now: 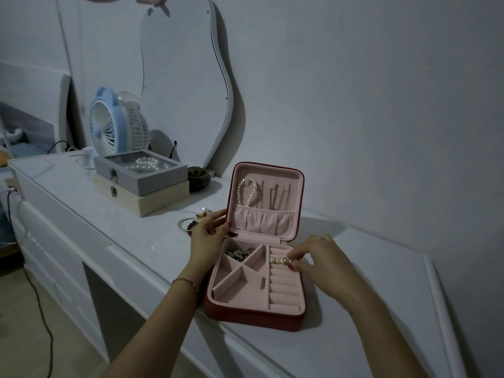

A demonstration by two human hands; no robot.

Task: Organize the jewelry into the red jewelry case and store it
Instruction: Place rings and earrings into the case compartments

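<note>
1. My right hand [313, 257] pinches a small beaded piece [279, 260] between thumb and fingertips, holding it over the far end of the ring rolls at the right side of the red case [256, 316].
2. My left hand [208, 236] sits at the case's far left corner, where lid meets base. Its fingers curl against the lid edge; I cannot tell whether they grip it or just steady it.
3. The case lies open on the white dresser [136, 241], near its front edge, lid upright.
4. Risk: the beads are round and glossy. If my pinch loosens, I judge they could roll off the soft ridges into another compartment or out onto the dresser.
5. Risk: the case sits close to the edge, so a push from my left hand could nudge it off.
6. Risk: loose bracelets [191, 223] wait just left of the case, behind my left hand, and could be swept away.
7. Materials: the case has a red shell and a matte pink, velvety lining. Its base has angled dividers and padded rolls.
8. In the lid, a pearl strand [246, 192] and thin chains [278, 197] hang above a gathered fabric pocket. Metal pieces [237, 253] fill the far left compartment.
</note>
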